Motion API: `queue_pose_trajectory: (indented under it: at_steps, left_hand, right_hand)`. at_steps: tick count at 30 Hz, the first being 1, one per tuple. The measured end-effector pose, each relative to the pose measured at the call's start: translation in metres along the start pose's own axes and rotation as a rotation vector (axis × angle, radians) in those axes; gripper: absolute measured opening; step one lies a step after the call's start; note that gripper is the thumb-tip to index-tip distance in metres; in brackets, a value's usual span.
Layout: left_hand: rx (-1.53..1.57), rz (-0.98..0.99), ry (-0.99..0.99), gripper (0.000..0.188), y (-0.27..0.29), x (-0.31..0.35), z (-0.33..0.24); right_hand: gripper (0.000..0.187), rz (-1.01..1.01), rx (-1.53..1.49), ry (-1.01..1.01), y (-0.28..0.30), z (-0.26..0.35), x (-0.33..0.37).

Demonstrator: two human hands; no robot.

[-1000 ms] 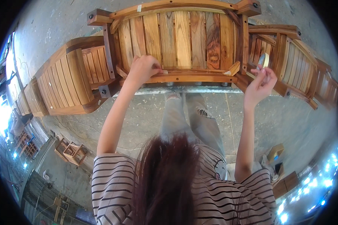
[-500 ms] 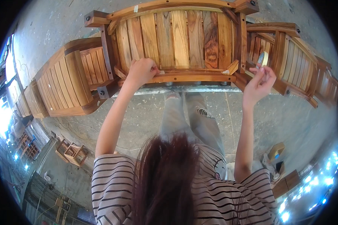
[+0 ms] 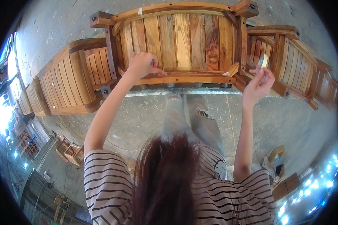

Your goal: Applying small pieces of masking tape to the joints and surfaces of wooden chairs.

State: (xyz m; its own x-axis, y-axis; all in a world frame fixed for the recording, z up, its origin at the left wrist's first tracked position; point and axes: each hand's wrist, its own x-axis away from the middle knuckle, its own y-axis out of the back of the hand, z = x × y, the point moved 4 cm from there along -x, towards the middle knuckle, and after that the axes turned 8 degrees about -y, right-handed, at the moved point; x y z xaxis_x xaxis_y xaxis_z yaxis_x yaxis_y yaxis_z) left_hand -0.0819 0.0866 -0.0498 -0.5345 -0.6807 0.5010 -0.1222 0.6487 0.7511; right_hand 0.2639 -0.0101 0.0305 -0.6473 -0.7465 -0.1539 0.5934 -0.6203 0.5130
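Observation:
A slatted wooden furniture piece [image 3: 182, 41] with brown and pale slats lies in front of me. At the left of its near rail [image 3: 199, 79] is my left hand [image 3: 142, 66], fingers curled in and thumb stretched out onto the rail. What lies under the thumb is hidden. My right hand [image 3: 260, 85] is raised by the piece's right corner and holds a roll of pale yellow tape [image 3: 264, 60] between its fingertips. Small pale tape pieces stick to the far rail [image 3: 140, 11] and near the right corner brace [image 3: 226, 74].
More slatted wooden pieces stand in a row to the left [image 3: 62, 82] and right [image 3: 293, 58]. A small wooden frame [image 3: 74, 153] sits on the concrete floor [image 3: 251, 131] behind me at left. Boxes [image 3: 285, 185] lie behind me at right.
My left thumb has stretched out over the spot where a small pale tape piece showed on the near rail. My left elbow has swung outward. The right hand has barely moved.

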Motion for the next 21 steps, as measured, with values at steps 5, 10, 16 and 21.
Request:
queue_pose_trajectory:
  at_steps: [5, 10, 16, 21]
  left_hand:
    - [-0.11, 0.025, -0.015, 0.05, -0.007, 0.004, -0.006]
    - [-0.048, -0.057, -0.125, 0.047, -0.003, 0.008, 0.002]
    - [-0.096, 0.105, -0.116, 0.038, -0.001, 0.0, 0.003]
    - [0.146, -0.602, -0.25, 0.019, 0.07, -0.022, 0.016]
  right_hand:
    - [0.009, -0.011, -0.02, -0.024, 0.0, -0.002, 0.002]
    - [0.012, -0.004, 0.003, -0.022, 0.001, -0.002, 0.001]
    - [0.012, 0.001, 0.01, -0.05, 0.0, -0.004, 0.002]
    - [0.008, -0.059, -0.016, -0.016, -0.001, -0.004, 0.001]
